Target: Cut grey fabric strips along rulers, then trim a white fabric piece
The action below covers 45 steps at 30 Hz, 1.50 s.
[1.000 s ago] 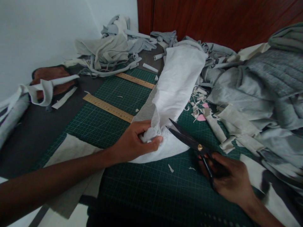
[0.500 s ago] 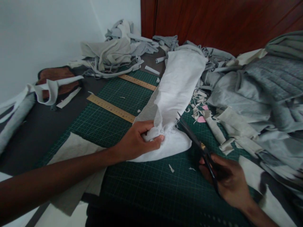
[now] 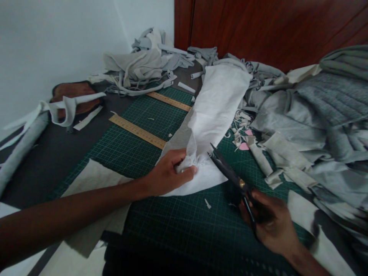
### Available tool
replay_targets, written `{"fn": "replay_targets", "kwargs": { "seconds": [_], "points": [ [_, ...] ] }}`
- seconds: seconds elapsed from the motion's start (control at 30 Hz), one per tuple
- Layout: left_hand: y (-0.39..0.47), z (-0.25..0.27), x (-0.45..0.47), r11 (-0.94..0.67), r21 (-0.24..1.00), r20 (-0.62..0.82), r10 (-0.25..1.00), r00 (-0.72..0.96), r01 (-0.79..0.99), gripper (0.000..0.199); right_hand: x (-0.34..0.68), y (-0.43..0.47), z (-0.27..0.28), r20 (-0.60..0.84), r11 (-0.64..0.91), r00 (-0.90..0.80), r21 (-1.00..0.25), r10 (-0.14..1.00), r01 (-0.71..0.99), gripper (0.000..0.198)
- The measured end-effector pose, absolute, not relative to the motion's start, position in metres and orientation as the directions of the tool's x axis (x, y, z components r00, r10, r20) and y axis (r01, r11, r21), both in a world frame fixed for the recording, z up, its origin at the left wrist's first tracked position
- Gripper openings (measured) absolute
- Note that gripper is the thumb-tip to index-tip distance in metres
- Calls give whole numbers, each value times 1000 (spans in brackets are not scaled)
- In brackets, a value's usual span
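The white strip (image 3: pixel 224 96) is thin matt cloth, creased, with a frayed gathered edge. Dark metal scissors (image 3: pixel 228 168) carry a shiny brass-coloured pivot (image 3: pixel 242 184). The nearer ruler (image 3: pixel 138 132) looks like smooth wood, the green mat (image 3: pixel 184 218) like matt plastic. The door (image 3: pixel 267 30) is glossy, wood-like; the ribbed grey fabric (image 3: pixel 339 96) looks rough.

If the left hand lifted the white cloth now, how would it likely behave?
The white cloth would probably flop, since it bunches in the left hand. It seems light for its size, its layers looking thin.
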<state>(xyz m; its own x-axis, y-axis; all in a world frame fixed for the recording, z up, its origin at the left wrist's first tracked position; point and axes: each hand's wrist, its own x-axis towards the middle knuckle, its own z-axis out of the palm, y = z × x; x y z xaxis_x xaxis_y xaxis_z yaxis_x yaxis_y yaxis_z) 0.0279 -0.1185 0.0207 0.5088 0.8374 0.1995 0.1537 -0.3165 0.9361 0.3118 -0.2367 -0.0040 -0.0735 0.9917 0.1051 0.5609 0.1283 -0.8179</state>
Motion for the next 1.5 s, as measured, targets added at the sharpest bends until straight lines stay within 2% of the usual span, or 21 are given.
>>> {"fn": "replay_targets", "kwargs": {
  "seconds": [0.17, 0.3, 0.47, 0.7, 1.03, 1.13, 1.2, 1.27, 1.3, 1.33, 1.4, 1.5],
  "points": [
    [-123, 17, 27, -243, 954, 110, 829, 548, 176, 33, 313, -235, -2, 115, 166, -121, -741, 986, 651, 10],
    [-126, 20, 28, -260, 902, 36, 840, 542, 343, 40, 309, -231, 4, 39, 107, -126, -799, 991, 591, 9],
    [-127, 25, 30, -279, 838, 30, 882, 470, 469, 35, 306, -227, 8, -56, 11, -112, -855, 992, 518, 17],
    [-128, 25, 34, -272, 832, 12, 880, 474, 484, 35, 303, -223, 11, -81, -51, -42, -882, 996, 469, 24],
    [-129, 23, 34, -236, 840, 0, 900, 435, 489, 32, 298, -225, 16, -79, -62, -30, -922, 996, 381, 19],
    [-131, 20, 34, -258, 835, -2, 881, 473, 485, 33, 299, -223, 12, -103, -103, 13, -954, 995, 282, 22],
    [-134, 19, 33, -308, 840, -1, 823, 568, 447, 34, 309, -216, 14, -80, -90, 88, -990, 993, 109, 26],
    [-137, 18, 31, -336, 840, 2, 788, 615, 427, 32, 328, -208, 20, -46, -17, 254, -993, 966, -113, 30],
    [-138, 18, 31, -333, 839, 2, 794, 608, 431, 29, 339, -205, 24, -15, 26, 317, -992, 948, -126, 33],
    [-138, 18, 30, -317, 839, -6, 808, 589, 443, 27, 350, -204, 28, 12, 50, 362, -994, 932, -94, 34],
    [-139, 19, 30, -275, 840, -35, 833, 553, 468, 26, 367, -208, 33, 77, 82, 443, -997, 893, 7, 22],
    [-137, 20, 31, -260, 837, -46, 844, 534, 482, 34, 373, -219, 31, 104, 7, 442, -977, 891, 215, 12]
  ]
}}
